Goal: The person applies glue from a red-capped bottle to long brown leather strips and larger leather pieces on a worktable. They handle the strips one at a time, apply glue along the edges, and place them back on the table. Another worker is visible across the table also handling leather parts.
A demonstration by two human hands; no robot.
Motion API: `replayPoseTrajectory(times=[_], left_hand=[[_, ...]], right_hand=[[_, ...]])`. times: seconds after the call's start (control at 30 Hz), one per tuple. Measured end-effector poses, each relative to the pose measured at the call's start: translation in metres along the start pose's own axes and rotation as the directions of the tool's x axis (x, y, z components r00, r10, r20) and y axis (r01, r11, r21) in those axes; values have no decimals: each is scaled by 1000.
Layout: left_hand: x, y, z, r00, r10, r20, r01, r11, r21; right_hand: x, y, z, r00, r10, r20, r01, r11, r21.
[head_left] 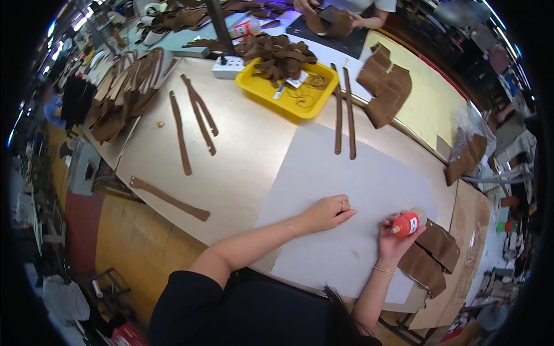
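Observation:
My right hand (393, 245) is wrapped round a squeeze bottle (407, 225) with a red front part, a pale label and a clear base. The bottle is tilted, its narrow nozzle pointing left and toward me. Over the grey sheet (311, 173) my left hand (330, 213) is curled into a loose fist, thumb forward, with nothing showing in it. Beside my right wrist, brown leather pieces (424, 268) lie at the sheet's right edge. Two narrow brown straps (351, 115) reach onto the sheet's far side.
A yellow tray (320, 109) holds brown strips and cord, next to a white power strip (228, 67). Loose brown straps (180, 135) lie on the left, near stacked leather pieces (124, 95). Across the table, another person's hands (360, 21) hold a brown piece.

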State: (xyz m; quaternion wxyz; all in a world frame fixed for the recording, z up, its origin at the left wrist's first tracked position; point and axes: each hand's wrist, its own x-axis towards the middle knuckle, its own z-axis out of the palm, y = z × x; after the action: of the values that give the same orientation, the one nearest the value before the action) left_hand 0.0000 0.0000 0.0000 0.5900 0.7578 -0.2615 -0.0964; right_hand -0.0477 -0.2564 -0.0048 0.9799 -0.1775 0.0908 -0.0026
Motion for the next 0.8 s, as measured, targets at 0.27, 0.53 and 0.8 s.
replayPoseTrajectory(times=[0.27,0.53,0.8], left_hand=[[0,-2,4,995,76,-68,-78,997,-16],[0,0,1,997,66,-36,-66,998,-14],[-1,-9,5,991,127,-43,-125,991,52]], right_hand=[[-2,4,14,1000,-20,-13,20,1000,-22],[2,2,11,998,-55,-23,53,995,-89],[0,-3,0,997,-27,71,33,996,-83]])
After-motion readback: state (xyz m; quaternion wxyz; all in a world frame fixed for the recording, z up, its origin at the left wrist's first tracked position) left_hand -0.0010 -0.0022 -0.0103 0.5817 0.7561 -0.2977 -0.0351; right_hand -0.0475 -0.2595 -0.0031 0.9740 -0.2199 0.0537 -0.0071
